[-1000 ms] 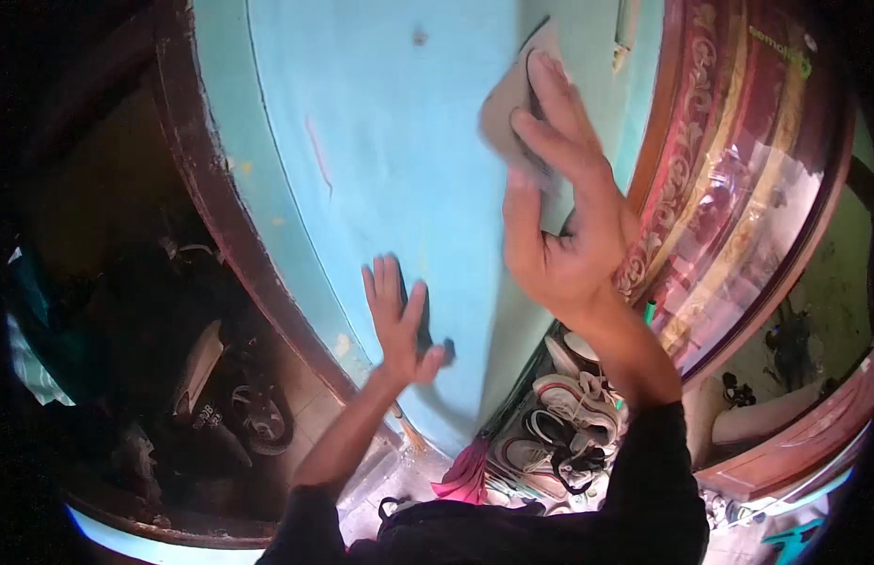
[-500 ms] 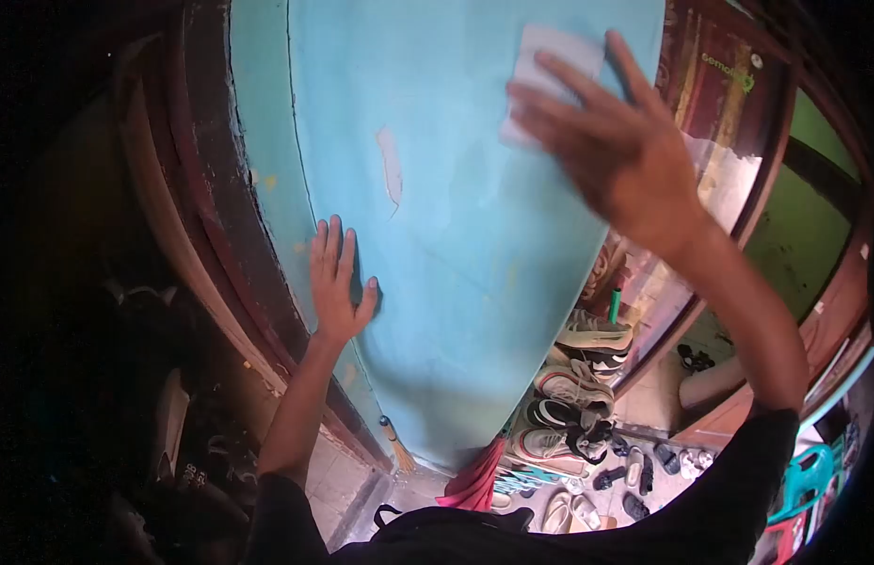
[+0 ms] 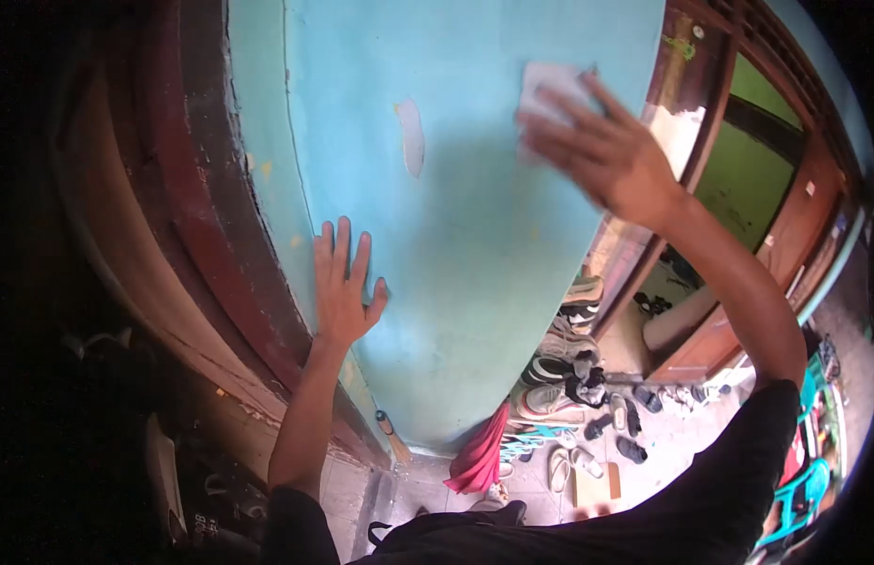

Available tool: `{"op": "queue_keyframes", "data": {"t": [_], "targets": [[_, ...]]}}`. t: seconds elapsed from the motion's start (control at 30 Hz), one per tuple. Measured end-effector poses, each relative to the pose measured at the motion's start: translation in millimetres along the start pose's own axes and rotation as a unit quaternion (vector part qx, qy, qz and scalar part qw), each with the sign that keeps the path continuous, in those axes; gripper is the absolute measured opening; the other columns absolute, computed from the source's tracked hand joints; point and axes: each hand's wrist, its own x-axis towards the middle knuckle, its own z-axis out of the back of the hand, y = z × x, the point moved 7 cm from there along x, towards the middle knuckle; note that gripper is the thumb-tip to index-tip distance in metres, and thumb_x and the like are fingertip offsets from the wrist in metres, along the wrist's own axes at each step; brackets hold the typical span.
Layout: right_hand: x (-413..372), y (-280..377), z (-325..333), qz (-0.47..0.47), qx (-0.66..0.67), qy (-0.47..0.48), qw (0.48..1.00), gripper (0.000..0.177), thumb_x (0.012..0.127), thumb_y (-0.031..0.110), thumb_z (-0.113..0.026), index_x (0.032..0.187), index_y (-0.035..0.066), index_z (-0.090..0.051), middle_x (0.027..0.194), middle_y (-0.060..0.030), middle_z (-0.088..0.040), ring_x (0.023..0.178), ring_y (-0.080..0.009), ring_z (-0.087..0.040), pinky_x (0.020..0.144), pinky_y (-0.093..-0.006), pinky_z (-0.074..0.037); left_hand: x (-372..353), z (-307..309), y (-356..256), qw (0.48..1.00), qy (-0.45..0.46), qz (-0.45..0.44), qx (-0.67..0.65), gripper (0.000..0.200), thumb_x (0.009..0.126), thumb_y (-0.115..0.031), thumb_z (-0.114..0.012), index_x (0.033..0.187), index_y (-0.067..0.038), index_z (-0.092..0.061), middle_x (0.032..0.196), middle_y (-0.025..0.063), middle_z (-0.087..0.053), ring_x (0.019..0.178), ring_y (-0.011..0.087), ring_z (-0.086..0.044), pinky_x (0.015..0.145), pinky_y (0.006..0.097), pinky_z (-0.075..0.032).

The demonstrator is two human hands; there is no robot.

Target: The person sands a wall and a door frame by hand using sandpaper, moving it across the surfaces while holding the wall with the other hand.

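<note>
My right hand (image 3: 611, 160) presses a pale rectangular sheet (image 3: 548, 79) against the upper right of a light blue wall (image 3: 446, 301). Its fingers lie across the sheet, slightly blurred, and hide much of it. Lower down on the left, my left hand (image 3: 343, 287) rests flat on the same wall, fingers spread, holding nothing. Between the two hands and a little above, a long patch of peeled paint (image 3: 412, 141) shows whitish on the wall.
Below the wall stand a small brush or broom (image 3: 392, 436) and a red folded cloth or umbrella (image 3: 480, 457). Shoes (image 3: 548, 400) crowd the lower right, with sandals (image 3: 573, 466) on the tiled floor. A dark door frame (image 3: 187, 235) borders the left; turquoise plastic chairs (image 3: 802, 494) stand far right.
My right hand has slid the sheet down and slightly left along the wall. My left hand stays flat on the wall. The camera view has shifted.
</note>
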Motion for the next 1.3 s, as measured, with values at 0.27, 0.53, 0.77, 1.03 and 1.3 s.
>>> {"op": "queue_keyframes", "data": {"t": [0.27,0.53,0.77,1.03,1.3], "targets": [[-8.1,-20.3,13.4,-0.054,-0.043,-0.028,0.997,0.057,0.085,0.003,-0.069,0.141,0.014,-0.064,0.147,-0.0062,-0.062,0.144,-0.0307,-0.050,0.122,-0.0557,-0.036,0.1,0.5,-1.8,1.000,0.014,0.005,-0.017,0.075,0.089,-0.018,-0.064,0.158,-0.004,-0.038,0.168,0.0264,-0.024,0.154,0.0518,-0.021,0.122,0.0680,-0.020],[-4.3,-28.9,13.5,-0.086,-0.021,-0.064,0.994,0.051,0.089,0.006,-0.070,0.140,0.013,-0.063,0.146,-0.0045,-0.063,0.143,-0.0305,-0.052,0.119,-0.0533,-0.042,-1.3,-0.4,-0.1,0.999,0.013,0.009,-0.032,0.076,0.090,-0.017,-0.063,0.160,-0.007,-0.035,0.169,0.0248,-0.023,0.155,0.0506,-0.020,0.122,0.0684,-0.020],[-19.5,-45.7,17.8,-0.150,-0.048,-0.055,0.986,0.049,0.086,-0.002,-0.069,0.133,0.012,-0.069,0.142,-0.0079,-0.065,0.131,-0.0294,-0.062,0.116,-0.0446,-0.047,-1.2,0.1,-1.4,0.999,0.008,0.005,-0.036,0.076,0.091,-0.018,-0.063,0.161,-0.007,-0.034,0.169,0.0242,-0.023,0.155,0.0502,-0.019,0.122,0.0689,-0.019],[-25.2,-27.6,20.6,-0.088,-0.048,-0.034,0.994,0.048,0.089,0.008,-0.068,0.136,0.011,-0.067,0.148,-0.0036,-0.061,0.142,-0.0297,-0.052,0.120,-0.0484,-0.044,-0.1,1.2,-3.9,0.999,0.010,0.007,-0.037,0.077,0.090,-0.017,-0.064,0.161,-0.007,-0.034,0.169,0.0257,-0.023,0.155,0.0510,-0.019,0.122,0.0686,-0.019],[-12.8,-12.9,17.4,-0.047,-0.017,-0.029,0.998,0.051,0.086,0.005,-0.070,0.137,0.009,-0.065,0.147,-0.0057,-0.061,0.141,-0.0291,-0.054,0.119,-0.0503,-0.045,-0.8,1.2,-2.5,0.999,0.020,0.001,-0.025,0.076,0.094,-0.019,-0.060,0.162,-0.005,-0.031,0.169,0.0279,-0.021,0.155,0.0531,-0.018,0.121,0.0704,-0.017]]}}
